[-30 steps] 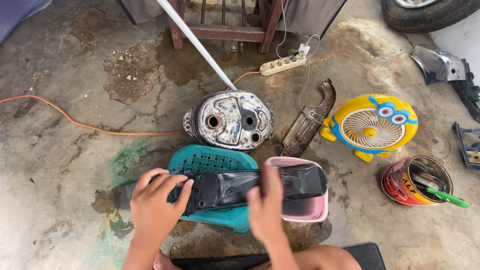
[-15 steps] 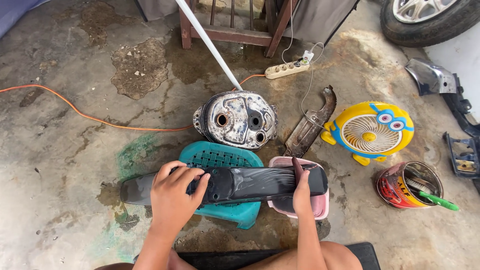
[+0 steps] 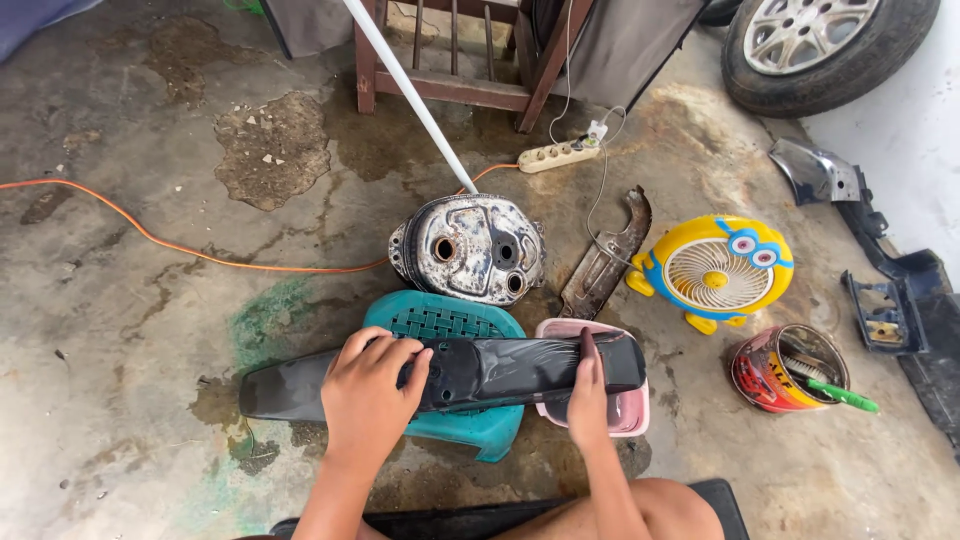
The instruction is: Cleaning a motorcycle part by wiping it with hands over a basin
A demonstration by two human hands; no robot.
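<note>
Left hand (image 3: 368, 405): we grip the black fender (image 3: 450, 375), fingers curled over its top.
Right hand (image 3: 587, 395): flat and open, pressed on the fender.
Fender: lies across teal stool (image 3: 440, 320) and pink tub (image 3: 610, 412).
Beyond: metal tank (image 3: 468, 248), yellow fan (image 3: 714, 272), paint can (image 3: 785, 368) on the floor.

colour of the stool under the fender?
Teal stool, with a woven-pattern seat; head view shows it.

The right hand (image 3: 588, 398) now stands edge-on at the far right end of the black fender (image 3: 500, 372), no longer flat mid-panel.
</note>
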